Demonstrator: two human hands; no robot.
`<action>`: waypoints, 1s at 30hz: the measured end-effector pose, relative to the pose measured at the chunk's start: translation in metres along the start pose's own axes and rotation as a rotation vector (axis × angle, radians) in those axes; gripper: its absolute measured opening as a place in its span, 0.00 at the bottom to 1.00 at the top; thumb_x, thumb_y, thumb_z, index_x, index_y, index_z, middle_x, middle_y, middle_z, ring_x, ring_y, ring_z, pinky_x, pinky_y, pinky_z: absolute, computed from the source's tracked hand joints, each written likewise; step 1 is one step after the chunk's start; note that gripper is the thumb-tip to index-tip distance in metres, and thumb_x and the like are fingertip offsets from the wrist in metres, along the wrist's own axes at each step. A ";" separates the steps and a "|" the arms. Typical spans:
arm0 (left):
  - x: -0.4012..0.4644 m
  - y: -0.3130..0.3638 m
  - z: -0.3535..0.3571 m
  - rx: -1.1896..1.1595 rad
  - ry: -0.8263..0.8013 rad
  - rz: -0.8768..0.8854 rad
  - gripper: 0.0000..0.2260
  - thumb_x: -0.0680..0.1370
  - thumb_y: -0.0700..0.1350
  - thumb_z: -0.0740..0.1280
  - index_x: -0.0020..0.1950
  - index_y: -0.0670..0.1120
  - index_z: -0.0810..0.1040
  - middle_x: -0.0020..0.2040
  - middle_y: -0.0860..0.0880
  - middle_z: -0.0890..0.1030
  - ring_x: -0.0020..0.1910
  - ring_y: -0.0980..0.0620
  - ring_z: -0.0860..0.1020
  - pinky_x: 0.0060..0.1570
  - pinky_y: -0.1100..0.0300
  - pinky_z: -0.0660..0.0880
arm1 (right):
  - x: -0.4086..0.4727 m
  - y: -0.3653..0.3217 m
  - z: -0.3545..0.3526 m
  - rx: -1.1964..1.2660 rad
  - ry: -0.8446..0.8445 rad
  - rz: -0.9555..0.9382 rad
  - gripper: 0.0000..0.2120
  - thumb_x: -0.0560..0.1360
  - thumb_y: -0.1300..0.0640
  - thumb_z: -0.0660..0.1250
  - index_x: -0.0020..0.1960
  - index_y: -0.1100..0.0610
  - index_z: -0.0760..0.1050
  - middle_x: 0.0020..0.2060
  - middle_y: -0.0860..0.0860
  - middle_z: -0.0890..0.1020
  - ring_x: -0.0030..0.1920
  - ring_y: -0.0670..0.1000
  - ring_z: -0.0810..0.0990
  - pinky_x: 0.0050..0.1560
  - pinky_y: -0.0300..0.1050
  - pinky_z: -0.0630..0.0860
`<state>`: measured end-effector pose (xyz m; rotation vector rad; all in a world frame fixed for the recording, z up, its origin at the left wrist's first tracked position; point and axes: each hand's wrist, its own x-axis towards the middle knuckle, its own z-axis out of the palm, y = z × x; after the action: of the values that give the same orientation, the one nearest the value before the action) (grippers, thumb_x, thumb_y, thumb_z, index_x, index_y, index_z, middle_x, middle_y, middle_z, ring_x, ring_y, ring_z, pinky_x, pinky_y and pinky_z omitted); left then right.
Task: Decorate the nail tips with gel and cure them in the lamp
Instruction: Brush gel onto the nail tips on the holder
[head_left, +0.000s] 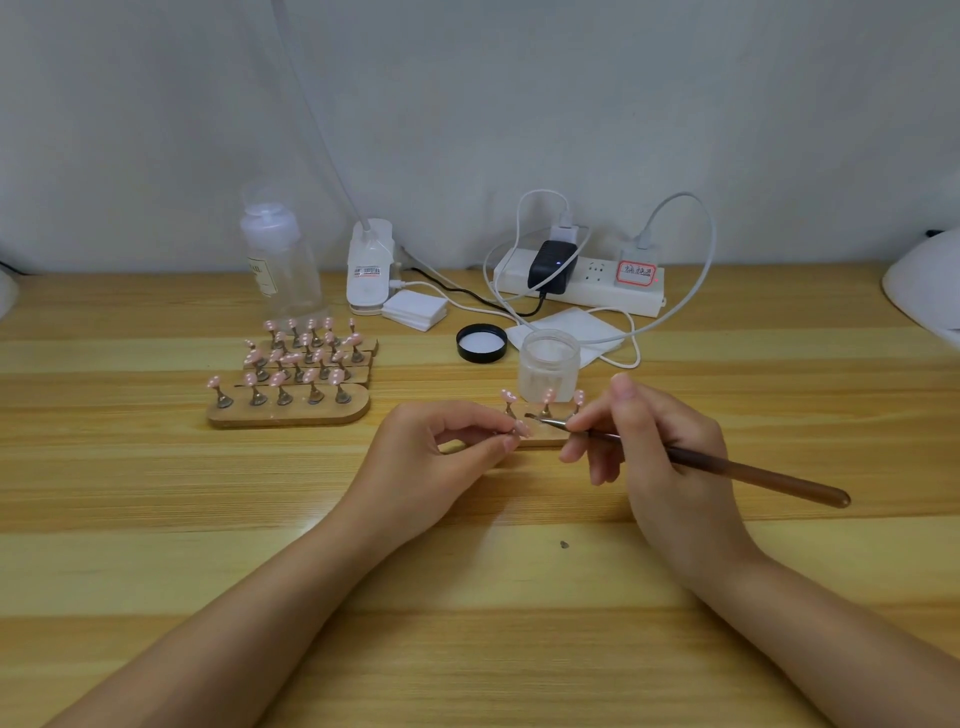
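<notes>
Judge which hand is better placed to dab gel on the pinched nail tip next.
Right. The right hand grips the brush, bristles near the nail tip that the left hand pinches.

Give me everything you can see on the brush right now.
The brush is slim, with a glossy brown handle, a metal ferrule and a small dark tip. The right hand pinches it near the ferrule. It lies nearly level, handle pointing right, tip beside the nail tip pinched by the left hand.
</notes>
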<state>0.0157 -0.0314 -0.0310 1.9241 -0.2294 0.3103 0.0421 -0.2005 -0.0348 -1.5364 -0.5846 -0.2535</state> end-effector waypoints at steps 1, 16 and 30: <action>0.000 0.000 0.000 0.002 -0.001 0.008 0.13 0.71 0.39 0.71 0.40 0.59 0.82 0.41 0.59 0.83 0.41 0.61 0.80 0.40 0.69 0.75 | 0.000 0.000 0.000 -0.003 -0.007 0.000 0.19 0.76 0.47 0.55 0.35 0.55 0.77 0.29 0.54 0.80 0.25 0.43 0.72 0.31 0.32 0.70; 0.000 -0.004 0.001 -0.057 0.016 -0.056 0.10 0.71 0.37 0.70 0.42 0.53 0.83 0.42 0.56 0.84 0.42 0.58 0.81 0.37 0.67 0.77 | -0.002 -0.002 -0.001 0.060 -0.030 0.050 0.22 0.74 0.44 0.55 0.31 0.55 0.78 0.24 0.54 0.79 0.22 0.47 0.71 0.28 0.34 0.70; 0.001 -0.005 0.001 0.008 0.007 -0.020 0.09 0.71 0.36 0.70 0.45 0.49 0.83 0.43 0.56 0.84 0.42 0.62 0.80 0.40 0.69 0.75 | 0.001 -0.002 0.002 -0.034 -0.037 0.039 0.18 0.74 0.45 0.57 0.36 0.53 0.78 0.30 0.52 0.81 0.24 0.44 0.72 0.30 0.32 0.70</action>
<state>0.0185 -0.0307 -0.0349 1.9316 -0.2043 0.3054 0.0413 -0.1987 -0.0329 -1.5868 -0.5816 -0.2069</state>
